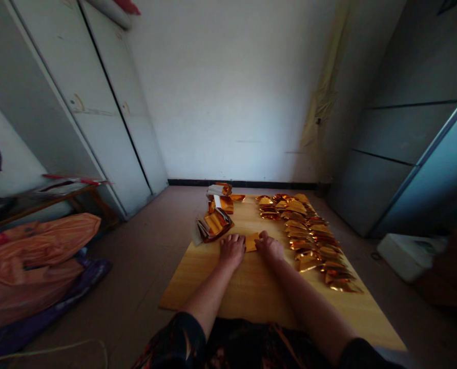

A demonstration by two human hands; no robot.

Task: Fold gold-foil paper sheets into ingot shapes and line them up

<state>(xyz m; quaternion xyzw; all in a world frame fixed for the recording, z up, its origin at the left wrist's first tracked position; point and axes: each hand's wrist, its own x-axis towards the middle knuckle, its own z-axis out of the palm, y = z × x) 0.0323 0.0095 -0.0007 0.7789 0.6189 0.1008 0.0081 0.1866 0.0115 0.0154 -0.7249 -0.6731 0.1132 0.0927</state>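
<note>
A small sheet of gold foil paper (pixel 252 243) lies on the wooden board between my hands. My left hand (pixel 232 249) is curled over its left edge, the fingers bent and pressing it; the thumb is mostly hidden. At the right edge, my right hand (pixel 270 247) pinches the paper between thumb and fingers. Just beyond my left hand sits an opened stack of gold paper (pixel 215 224) with a pale wrapper. On the right, rows of folded gold foil pieces (pixel 296 230) overlap each other, close to my right hand.
More gold paper bundles (pixel 220 190) stand at the board's far left. The low wooden board (pixel 198 277) has floor around it. A grey cabinet (pixel 98 102) and orange plastic bags (pixel 40 256) are on the left. A fridge (pixel 401 133) and white box (pixel 409 253) are on the right.
</note>
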